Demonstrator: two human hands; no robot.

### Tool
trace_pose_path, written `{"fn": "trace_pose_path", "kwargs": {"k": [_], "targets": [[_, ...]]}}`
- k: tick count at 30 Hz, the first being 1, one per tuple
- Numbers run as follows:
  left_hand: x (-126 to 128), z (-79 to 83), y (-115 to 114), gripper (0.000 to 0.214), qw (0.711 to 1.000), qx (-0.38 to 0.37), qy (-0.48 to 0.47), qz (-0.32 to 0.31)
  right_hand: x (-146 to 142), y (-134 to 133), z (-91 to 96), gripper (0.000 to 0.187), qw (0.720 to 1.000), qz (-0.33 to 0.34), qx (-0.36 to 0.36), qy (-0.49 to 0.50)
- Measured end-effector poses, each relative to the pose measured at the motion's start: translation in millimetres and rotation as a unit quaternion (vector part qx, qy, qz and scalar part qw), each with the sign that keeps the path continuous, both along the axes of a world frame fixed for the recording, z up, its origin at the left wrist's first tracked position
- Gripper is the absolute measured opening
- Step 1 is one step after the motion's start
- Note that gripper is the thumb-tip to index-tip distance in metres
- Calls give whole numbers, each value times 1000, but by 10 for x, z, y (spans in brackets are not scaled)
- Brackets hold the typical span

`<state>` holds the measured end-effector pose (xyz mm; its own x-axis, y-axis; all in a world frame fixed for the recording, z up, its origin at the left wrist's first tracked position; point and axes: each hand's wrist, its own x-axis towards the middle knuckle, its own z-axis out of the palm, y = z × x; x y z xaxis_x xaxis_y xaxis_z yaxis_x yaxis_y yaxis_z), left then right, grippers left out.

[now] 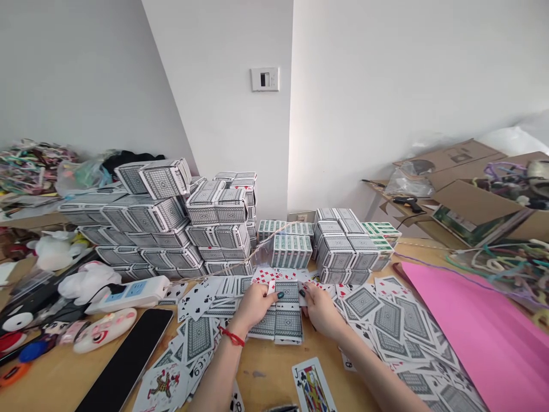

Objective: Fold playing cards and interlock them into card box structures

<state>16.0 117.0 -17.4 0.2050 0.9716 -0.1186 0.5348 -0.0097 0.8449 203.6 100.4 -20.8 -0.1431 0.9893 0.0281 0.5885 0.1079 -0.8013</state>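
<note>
Low at the middle of the table, a block of folded playing cards, grey backs outward, lies between my two hands. My left hand, a red cord at its wrist, grips a playing card at the block's upper left, thumb on top. Across from it, my right hand pinches the card's right side, its fingertips partly hidden. Face-up red cards lie just behind. A jack of clubs rests near the front edge.
Grey card blocks are stacked high at left, with more blocks at right beside green-backed ones. Loose cards spread on both sides. A phone, a power strip and pink paper flank them.
</note>
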Motion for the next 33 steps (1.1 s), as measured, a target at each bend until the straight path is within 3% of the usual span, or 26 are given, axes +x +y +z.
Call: {"fn": "trace_pose_path", "kwargs": {"k": [5, 13, 20, 29, 33], "targets": [[15, 29, 1, 45, 1000, -7, 27, -5, -4, 15, -64, 16, 1000, 1, -18, 16], [29, -19, 9, 45, 1000, -10, 22, 6, -24, 17, -213, 17, 984, 0, -74, 162], [10, -102, 50, 43, 1000, 12, -12, 13, 22, -17, -115, 29, 960, 21, -135, 245], [40, -9, -12, 44, 999, 31, 24, 22, -17, -24, -156, 31, 981, -30, -87, 172], [47, -29, 3, 45, 999, 21, 10, 31, 20, -31, -95, 37, 970, 10, -113, 216]]}}
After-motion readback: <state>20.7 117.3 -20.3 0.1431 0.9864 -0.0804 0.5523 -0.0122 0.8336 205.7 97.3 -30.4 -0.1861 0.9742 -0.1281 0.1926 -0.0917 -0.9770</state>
